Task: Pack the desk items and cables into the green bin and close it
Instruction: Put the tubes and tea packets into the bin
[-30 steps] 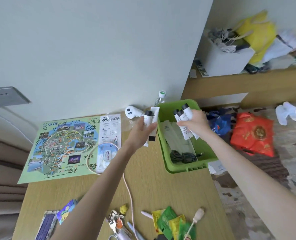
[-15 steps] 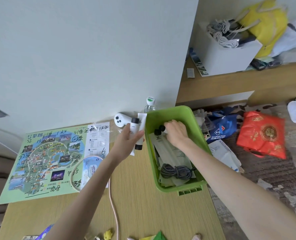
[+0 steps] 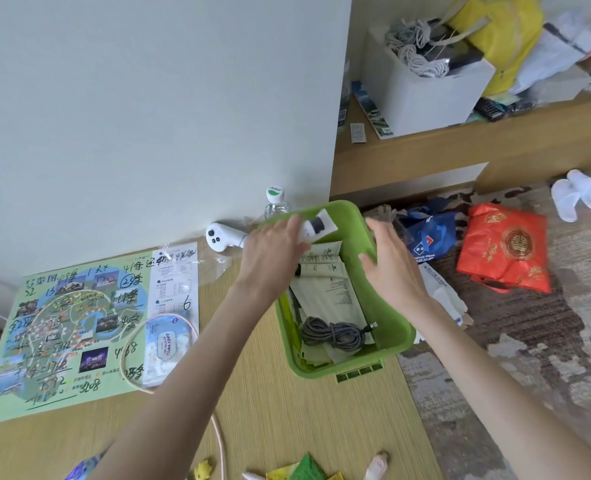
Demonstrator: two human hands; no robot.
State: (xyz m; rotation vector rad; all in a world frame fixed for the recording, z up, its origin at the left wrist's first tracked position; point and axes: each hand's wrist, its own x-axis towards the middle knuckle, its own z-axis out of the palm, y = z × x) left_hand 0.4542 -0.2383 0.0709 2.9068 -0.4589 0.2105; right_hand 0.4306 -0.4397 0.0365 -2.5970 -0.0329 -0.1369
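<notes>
The green bin (image 3: 392,320) stands open at the desk's right edge. Inside lie pale tubes and sachets (image 3: 325,268) and a coiled grey cable (image 3: 332,332). My left hand (image 3: 273,258) is over the bin's far left corner and holds a white tube with a black band (image 3: 318,226) above the bin. My right hand (image 3: 389,261) hovers over the bin's right wall, fingers straight and spread, holding nothing.
A white controller (image 3: 223,237) and a water bottle (image 3: 275,200) stand by the wall. A green map (image 3: 65,323), a wipes pack (image 3: 164,341) and a pink cable (image 3: 218,434) lie on the desk. Small packets (image 3: 304,471) lie at the near edge. Bags litter the floor to the right.
My right hand let go of its tubes inside the bin and rose, now empty. My left hand moved right with its tube from beside the bin to over it.
</notes>
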